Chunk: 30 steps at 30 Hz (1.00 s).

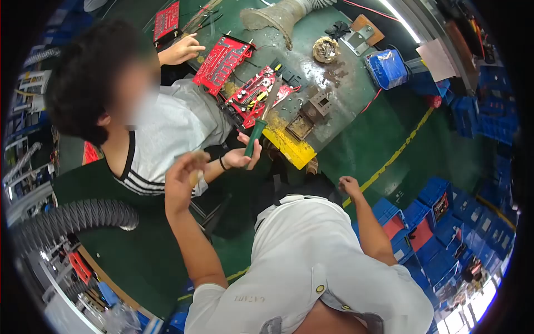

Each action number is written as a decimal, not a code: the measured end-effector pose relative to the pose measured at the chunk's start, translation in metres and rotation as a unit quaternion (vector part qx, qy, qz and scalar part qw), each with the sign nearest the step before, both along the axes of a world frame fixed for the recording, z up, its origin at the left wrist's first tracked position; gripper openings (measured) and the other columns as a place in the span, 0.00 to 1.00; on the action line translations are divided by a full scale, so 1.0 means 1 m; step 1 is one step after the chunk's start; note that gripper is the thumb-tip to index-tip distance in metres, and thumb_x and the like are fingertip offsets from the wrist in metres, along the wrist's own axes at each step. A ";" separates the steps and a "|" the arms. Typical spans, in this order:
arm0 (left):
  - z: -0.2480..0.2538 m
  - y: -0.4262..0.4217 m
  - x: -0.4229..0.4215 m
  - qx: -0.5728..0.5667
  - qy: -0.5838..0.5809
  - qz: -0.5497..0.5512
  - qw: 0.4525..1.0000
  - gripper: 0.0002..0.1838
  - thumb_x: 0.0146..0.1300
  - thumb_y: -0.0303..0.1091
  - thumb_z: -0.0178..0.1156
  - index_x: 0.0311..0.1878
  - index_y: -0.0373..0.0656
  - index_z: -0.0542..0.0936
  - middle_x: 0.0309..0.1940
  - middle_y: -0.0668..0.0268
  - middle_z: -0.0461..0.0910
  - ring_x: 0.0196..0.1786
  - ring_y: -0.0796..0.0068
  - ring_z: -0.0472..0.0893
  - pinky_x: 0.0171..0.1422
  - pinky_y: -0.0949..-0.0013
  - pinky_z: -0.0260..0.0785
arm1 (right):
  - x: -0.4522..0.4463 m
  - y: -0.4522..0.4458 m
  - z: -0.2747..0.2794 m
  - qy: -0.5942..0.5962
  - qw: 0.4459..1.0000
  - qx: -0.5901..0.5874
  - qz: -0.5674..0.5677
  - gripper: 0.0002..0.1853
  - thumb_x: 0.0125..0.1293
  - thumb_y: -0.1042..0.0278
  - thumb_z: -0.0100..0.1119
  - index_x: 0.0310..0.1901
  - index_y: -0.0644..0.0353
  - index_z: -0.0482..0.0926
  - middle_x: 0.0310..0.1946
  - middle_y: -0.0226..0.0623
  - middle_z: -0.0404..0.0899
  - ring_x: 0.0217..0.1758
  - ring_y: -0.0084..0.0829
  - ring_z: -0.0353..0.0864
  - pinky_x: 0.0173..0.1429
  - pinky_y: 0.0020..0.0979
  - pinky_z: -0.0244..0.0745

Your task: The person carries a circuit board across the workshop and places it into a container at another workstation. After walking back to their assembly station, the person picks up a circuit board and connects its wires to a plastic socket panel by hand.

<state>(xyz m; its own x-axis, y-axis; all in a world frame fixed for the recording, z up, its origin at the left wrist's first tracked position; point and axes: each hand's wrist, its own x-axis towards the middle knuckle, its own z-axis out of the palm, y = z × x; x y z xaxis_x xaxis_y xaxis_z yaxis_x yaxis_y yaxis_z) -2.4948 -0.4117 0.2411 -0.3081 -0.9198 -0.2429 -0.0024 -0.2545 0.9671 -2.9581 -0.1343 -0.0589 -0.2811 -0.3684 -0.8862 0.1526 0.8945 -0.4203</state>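
My left hand [183, 173] is raised beside the co-worker's forearm. Its slightly blurred fingers are bent and apart from the thumb, with no object visible between them. My right hand [349, 186] hangs by my side above the green floor, fingers loosely curled in and nothing showing in them. Nearest to my left hand is a co-worker's hand [240, 157], palm up around the green handle of a tool [257, 133] with a long, flat metal blade. The blade extends over an opened red device [258, 94] with exposed circuit parts and wires on the bench.
A co-worker [167, 128] sits at left by the metal bench [334, 125]. Its top bears a red panel [225, 64], a metal box [300, 127], a coiled roll [326, 50] and a suction funnel [272, 19]. Grey ducting [78, 220] lies left; blue bins [439, 222] stand right.
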 end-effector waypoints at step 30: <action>-0.223 0.121 -0.129 0.297 -0.028 0.229 0.926 0.22 0.62 0.32 0.66 0.59 0.40 0.75 0.35 0.72 0.78 0.32 0.84 0.76 0.33 0.80 0.68 | -0.128 0.145 0.001 0.010 0.997 -0.005 -0.071 0.10 0.70 0.64 0.54 0.41 0.62 0.77 0.28 0.32 0.78 0.23 0.21 0.76 0.24 0.21 0.70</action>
